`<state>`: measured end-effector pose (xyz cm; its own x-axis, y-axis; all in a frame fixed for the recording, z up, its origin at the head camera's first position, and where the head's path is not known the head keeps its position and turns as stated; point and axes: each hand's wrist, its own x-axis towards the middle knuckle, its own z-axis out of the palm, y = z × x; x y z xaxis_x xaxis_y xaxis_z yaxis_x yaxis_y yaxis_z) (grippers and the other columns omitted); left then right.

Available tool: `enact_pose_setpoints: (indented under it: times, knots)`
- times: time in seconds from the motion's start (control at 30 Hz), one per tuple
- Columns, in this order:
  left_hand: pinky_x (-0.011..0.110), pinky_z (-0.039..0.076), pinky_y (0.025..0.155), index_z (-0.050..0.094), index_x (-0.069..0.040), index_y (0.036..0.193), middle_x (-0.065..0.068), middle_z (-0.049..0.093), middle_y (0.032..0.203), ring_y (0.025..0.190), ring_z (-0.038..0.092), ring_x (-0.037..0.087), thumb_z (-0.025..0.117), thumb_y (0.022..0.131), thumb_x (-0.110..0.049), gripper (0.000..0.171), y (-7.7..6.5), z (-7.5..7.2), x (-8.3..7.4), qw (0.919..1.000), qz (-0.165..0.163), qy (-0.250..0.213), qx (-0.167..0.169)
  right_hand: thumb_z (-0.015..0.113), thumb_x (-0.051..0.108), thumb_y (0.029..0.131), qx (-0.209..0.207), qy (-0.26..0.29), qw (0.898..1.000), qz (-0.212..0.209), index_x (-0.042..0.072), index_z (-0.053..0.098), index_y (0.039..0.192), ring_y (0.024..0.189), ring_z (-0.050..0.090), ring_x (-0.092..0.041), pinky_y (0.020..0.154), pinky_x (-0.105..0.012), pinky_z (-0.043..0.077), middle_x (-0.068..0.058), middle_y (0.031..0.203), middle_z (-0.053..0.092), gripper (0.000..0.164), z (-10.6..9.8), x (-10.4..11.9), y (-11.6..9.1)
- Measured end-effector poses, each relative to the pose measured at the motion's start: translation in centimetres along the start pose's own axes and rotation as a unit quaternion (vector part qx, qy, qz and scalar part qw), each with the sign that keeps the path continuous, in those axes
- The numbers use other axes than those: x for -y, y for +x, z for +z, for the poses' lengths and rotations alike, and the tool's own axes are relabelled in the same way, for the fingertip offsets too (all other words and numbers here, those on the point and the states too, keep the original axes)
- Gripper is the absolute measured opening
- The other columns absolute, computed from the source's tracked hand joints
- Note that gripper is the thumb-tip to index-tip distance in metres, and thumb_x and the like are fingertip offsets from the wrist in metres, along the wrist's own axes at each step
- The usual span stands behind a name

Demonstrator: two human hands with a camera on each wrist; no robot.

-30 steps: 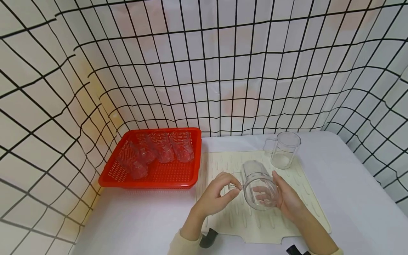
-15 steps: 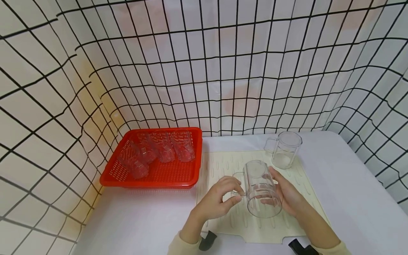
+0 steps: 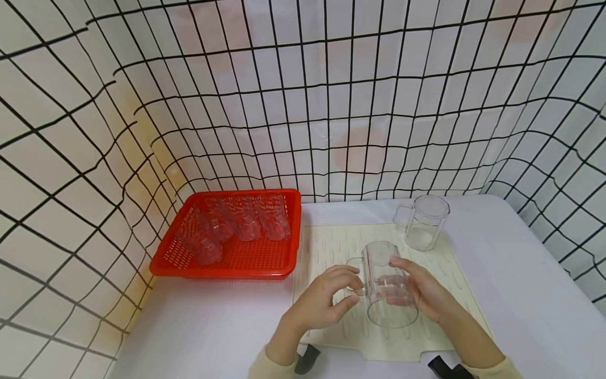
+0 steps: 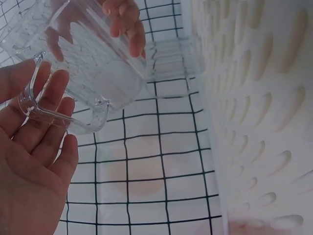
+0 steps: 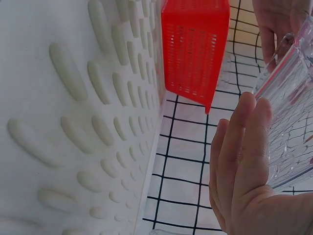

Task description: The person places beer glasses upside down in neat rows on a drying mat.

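Note:
A clear glass mug (image 3: 381, 273) is held tilted above the cream mat (image 3: 326, 242), its base towards the back and its mouth towards me. My right hand (image 3: 428, 289) grips the mug's body from the right, with its thumb along the upper side and several fingers showing through the glass. At the left side, my left hand (image 3: 324, 297) has its curled fingers at the mug's handle (image 4: 61, 117). In the left wrist view those fingers lie behind the handle, with the thumb on its other side.
Another clear mug (image 3: 426, 226) stands upright at the mat's back right corner, handle to the left. A red perforated basket (image 3: 222, 275) at the left holds several clear glasses (image 3: 272, 218). Black grid mesh (image 3: 326, 131) encloses the back and sides of the white table (image 3: 213, 326).
The mug's mouth has tipped downward and towards me, so its base now shows at the back. My right thumb has shifted onto the mug's upper side. The basket and standing mug stay put.

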<state>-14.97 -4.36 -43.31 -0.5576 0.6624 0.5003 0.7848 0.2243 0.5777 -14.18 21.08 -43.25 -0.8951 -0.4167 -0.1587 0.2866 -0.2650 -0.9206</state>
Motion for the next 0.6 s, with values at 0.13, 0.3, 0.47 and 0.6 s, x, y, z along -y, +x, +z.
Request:
enact_pose_setpoints:
  times: [0.13,0.3,0.47,0.6]
  knots:
    - [0.031,0.041,0.102,0.063,-0.013,0.1,-0.003,0.066,0.106,0.12,0.053,0.014,0.064,0.086,-0.011,0.015,-0.06,-0.17,0.18,0.9995,0.002,0.004,-0.031,0.038,0.026,0.104,0.004,0.01,1.0,-0.01,-0.006,0.006,0.136,0.083,0.072,-0.029,0.073,-0.037,0.057,-0.013,0.102,0.067,0.055,0.29,0.07,-0.09]
    - [0.035,0.046,0.096,0.06,-0.011,0.103,0.0,0.064,0.11,0.111,0.056,0.017,0.061,0.085,-0.009,0.018,0.12,-0.49,0.1,0.9914,-0.051,-0.039,-0.114,0.04,0.023,0.104,-0.03,-0.019,0.999,-0.029,-0.003,0.017,0.129,0.084,0.072,-0.027,0.073,-0.035,0.057,-0.01,0.099,0.068,0.043,0.6,0.31,-0.2]
    - [0.043,0.046,0.095,0.059,-0.006,0.112,0.006,0.063,0.114,0.111,0.057,0.022,0.061,0.092,-0.007,0.021,0.39,-0.5,0.17,0.9685,-0.14,-0.094,-0.183,0.043,0.022,0.102,-0.07,-0.067,0.995,-0.038,-0.005,0.019,0.131,0.085,0.07,-0.023,0.074,-0.037,0.058,-0.007,0.102,0.068,0.046,0.68,0.37,-0.34]
    - [0.046,0.046,0.094,0.056,-0.005,0.12,0.009,0.062,0.116,0.111,0.056,0.026,0.06,0.094,-0.011,0.026,0.58,-0.38,0.36,0.9489,-0.202,-0.146,-0.194,0.044,0.02,0.102,-0.075,-0.095,0.991,-0.048,-0.004,0.017,0.136,0.087,0.069,-0.022,0.074,-0.038,0.057,-0.009,0.105,0.065,0.051,0.67,0.3,-0.44]
